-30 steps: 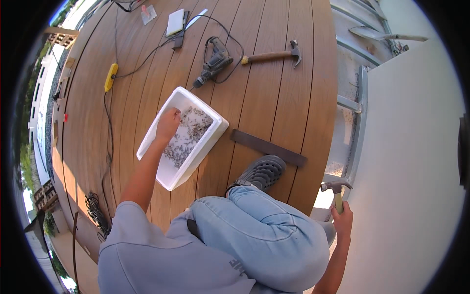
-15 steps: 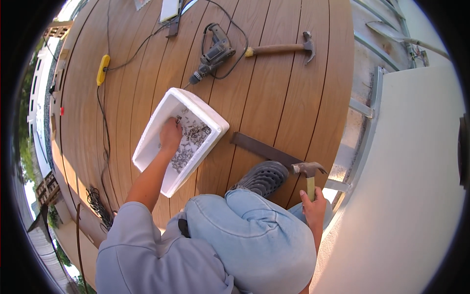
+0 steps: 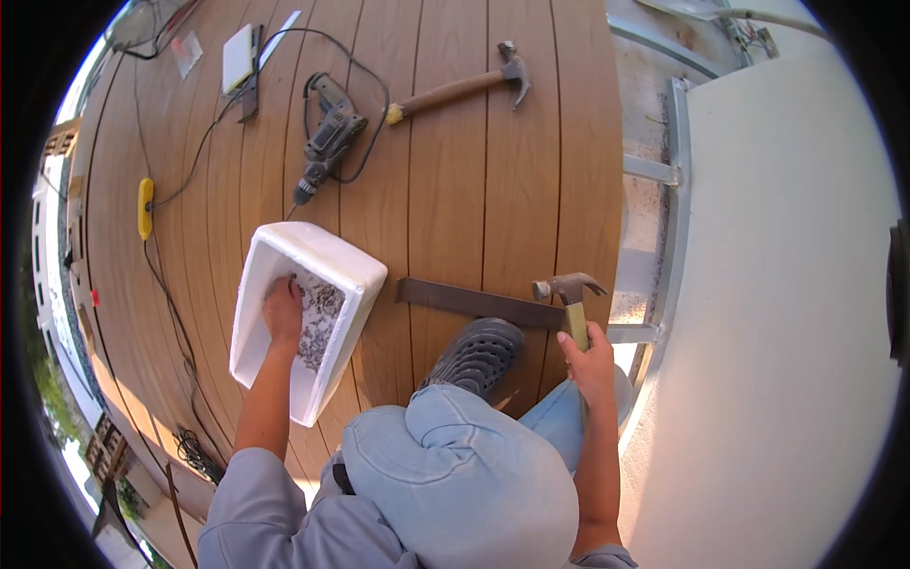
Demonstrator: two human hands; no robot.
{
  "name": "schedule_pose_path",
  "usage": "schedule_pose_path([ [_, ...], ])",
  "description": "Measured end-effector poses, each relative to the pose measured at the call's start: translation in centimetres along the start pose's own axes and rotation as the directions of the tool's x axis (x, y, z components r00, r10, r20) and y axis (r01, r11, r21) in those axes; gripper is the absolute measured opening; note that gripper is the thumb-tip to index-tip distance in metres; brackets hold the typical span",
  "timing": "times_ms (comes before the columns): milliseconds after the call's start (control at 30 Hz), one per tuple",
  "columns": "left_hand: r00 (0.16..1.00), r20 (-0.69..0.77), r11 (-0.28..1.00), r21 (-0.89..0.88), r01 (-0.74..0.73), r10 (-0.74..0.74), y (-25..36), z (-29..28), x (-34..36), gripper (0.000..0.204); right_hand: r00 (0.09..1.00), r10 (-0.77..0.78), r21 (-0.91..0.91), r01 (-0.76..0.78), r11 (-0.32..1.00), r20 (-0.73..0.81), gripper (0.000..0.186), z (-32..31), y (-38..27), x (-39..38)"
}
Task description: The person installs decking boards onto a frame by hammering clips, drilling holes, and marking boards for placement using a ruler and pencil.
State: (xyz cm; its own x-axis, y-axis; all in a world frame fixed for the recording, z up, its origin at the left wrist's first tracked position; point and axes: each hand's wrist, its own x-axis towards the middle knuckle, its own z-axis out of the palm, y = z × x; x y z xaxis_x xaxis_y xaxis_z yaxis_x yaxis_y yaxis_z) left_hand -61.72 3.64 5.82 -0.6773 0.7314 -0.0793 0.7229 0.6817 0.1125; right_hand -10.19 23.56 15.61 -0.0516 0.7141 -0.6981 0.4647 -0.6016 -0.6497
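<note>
My left hand (image 3: 282,311) reaches down into a white foam box (image 3: 332,248), its fingers pinched together near the far end. Many small metal pieces (image 3: 319,327) lie loose on the box floor beside it. Whatever is between those fingertips is too small to name. In my right hand (image 3: 591,365), off to the right by my knee, a claw hammer (image 3: 575,324) is gripped by its pale yellow handle, head up. Just left of the hammer head, a dark flat bar (image 3: 474,300) lies on the boards, close to my grey clog (image 3: 479,356).
Beyond the box lies a corded drill (image 3: 332,137), its bit toward the box. A second hammer (image 3: 450,95) rests right of it. A yellow socket block (image 3: 145,209) and cables are at left. Along the right, the decking ends at a metal frame (image 3: 678,142) and pale wall (image 3: 777,284).
My view has shifted, so box, drill and second hammer sit further left. The left hand stays inside the box; the right hand still holds its hammer, now angled slightly differently.
</note>
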Motion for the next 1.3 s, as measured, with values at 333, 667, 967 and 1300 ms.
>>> schedule_pose_path([
  [333, 0.894, -0.369, 0.906, -0.233, -0.354, 0.255, 8.3, -11.6, 0.4, 0.014, 0.987, 0.008, 0.27, 0.036, 0.962, -0.162, 0.027, -1.8, 0.3, 4.1],
  [667, 0.358, 0.07, 0.317, -0.644, -0.696, 0.931, 45.1, -3.6, 16.9, 0.007, 0.98, 0.176, 0.585, -0.089, 0.806, -0.094, 0.025, -3.7, 4.1, 6.5],
  [967, -0.12, 0.352, 0.073, -0.489, -0.869, 0.928, 69.2, 8.4, 21.1, 0.008, 0.972, 0.222, 0.57, -0.139, 0.81, -0.078, 0.028, -3.7, 4.5, 8.0],
  [1300, -0.163, 0.5, 0.128, -0.497, -0.858, 0.85, 69.6, 11.5, 19.0, 0.004, 0.969, 0.226, 0.517, -0.145, 0.844, -0.096, 0.03, -4.1, 4.3, 8.1],
])
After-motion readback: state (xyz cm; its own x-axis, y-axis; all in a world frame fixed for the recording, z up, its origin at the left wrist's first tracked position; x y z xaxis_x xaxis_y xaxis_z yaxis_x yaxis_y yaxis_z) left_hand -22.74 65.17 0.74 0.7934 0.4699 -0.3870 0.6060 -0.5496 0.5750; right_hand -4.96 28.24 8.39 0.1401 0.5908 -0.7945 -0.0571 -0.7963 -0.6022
